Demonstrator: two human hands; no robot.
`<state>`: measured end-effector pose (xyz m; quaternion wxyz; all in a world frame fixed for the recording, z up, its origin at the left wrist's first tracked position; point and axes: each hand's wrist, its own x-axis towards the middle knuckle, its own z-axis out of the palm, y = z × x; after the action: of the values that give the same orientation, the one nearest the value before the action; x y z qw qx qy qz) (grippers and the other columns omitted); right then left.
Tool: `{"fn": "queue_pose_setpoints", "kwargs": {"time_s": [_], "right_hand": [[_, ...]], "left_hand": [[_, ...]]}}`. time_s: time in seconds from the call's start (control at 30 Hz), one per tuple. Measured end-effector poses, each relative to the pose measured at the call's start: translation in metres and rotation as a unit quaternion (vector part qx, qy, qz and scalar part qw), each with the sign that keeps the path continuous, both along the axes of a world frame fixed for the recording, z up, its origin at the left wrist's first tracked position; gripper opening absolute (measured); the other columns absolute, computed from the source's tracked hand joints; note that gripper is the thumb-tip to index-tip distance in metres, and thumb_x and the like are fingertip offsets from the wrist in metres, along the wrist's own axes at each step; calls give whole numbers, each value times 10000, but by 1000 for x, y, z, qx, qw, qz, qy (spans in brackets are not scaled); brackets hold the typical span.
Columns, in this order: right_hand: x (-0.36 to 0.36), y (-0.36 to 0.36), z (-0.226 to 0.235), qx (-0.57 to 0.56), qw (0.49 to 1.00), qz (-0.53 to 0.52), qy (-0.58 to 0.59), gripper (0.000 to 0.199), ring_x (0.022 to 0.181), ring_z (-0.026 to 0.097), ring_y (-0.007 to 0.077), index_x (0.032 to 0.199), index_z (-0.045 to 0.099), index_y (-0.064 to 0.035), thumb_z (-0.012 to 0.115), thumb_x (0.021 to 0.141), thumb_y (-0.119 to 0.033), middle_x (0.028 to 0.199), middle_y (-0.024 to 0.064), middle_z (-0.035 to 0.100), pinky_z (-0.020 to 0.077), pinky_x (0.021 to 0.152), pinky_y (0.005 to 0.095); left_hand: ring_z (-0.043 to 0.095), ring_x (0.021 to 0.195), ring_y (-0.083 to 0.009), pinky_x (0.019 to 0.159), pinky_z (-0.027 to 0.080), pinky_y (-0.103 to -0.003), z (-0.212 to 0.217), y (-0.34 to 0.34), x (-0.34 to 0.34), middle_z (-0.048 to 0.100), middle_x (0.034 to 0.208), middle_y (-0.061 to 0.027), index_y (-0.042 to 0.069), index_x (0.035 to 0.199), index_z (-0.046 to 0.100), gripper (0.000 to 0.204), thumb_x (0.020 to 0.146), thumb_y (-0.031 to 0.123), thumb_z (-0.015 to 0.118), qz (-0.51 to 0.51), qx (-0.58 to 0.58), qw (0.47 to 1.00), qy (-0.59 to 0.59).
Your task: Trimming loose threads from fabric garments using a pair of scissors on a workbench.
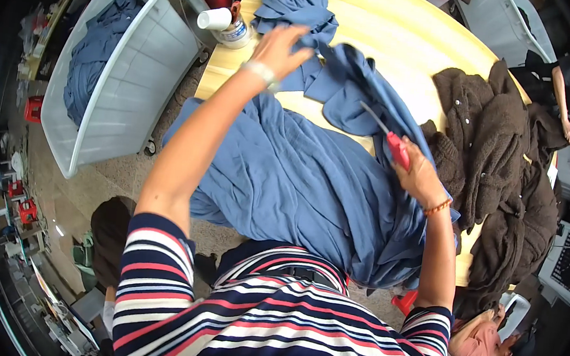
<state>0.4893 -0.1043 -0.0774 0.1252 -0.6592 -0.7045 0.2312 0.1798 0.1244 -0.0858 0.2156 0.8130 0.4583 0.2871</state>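
the right hand (420, 176) grips a red-handled tool (398, 151), tip over the blue cloth (294, 155) spread across the table (389, 27) below both hands; whether the blurred left hand (281, 54) holds any, i cannot tell.

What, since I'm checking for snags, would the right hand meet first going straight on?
Probably the crumpled blue fabric: the right hand points up-left toward it, holding a red-handled metal tool, though depth is unclear.
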Motion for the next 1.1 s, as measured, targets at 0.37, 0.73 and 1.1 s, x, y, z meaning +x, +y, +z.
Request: {"fn": "queue_pose_setpoints", "kwargs": {"time_s": [0.37, 0.73, 1.1], "right_hand": [[-75, -26, 34, -107, 987, 46, 108, 431, 1020, 603, 414, 1260, 537, -56, 632, 844, -111, 1171, 250, 596, 501, 859, 441], [-97, -24, -1, -153, 987, 21, 54, 453, 890, 624, 423, 1241, 486, -47, 593, 801, -32, 973, 242, 632, 511, 765, 477], [-98, -41, 13, -146, 986, -19, 81, 521, 947, 611, 398, 1201, 512, -58, 748, 755, -186, 1020, 198, 628, 493, 800, 441]], "left_hand": [[558, 857, -290, 793, 425, -408, -20, -115, -145, 603, 831, -70, 67, 865, 660, 221, 762, 240, 750, 13, -67, 970, 231], [633, 996, -348, 869, 494, -416, -86, -44, -60, 674, 1060, -183, 65, 985, 709, 384, 765, 376, 752, 190, -155, 943, 224], [575, 840, -93, 764, 459, -227, 33, -98, -128, 641, 961, -46, -37, 1084, 612, 222, 901, 84, 646, 197, -211, 872, -395]]}}
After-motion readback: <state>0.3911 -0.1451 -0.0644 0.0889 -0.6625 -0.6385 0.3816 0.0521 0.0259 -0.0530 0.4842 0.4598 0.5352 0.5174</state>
